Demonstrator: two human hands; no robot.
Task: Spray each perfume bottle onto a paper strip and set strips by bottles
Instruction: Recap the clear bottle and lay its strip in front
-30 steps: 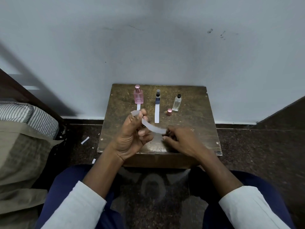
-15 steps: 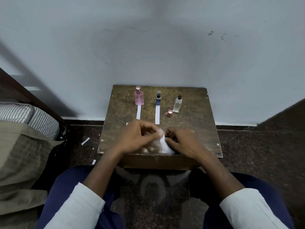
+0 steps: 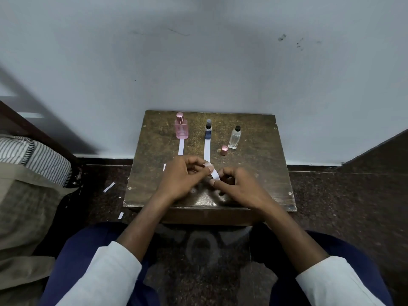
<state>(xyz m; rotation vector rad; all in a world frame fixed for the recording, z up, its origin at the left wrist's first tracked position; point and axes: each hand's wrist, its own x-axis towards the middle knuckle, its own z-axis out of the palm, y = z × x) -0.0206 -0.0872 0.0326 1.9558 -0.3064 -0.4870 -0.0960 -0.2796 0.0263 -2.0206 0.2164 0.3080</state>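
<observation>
While pinched, paper strip between left hand and right hand.

pink bottle, white strip, striped cloth

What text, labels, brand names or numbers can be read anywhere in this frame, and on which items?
None can be read.
Pink bottle, blue bottle, clear bottle: no legible label; any print is too small to tell.
Paper strip held by both hands: blank on the side shown.

Bare table lies right of the pink cap; three bottles line the far edge.
</observation>
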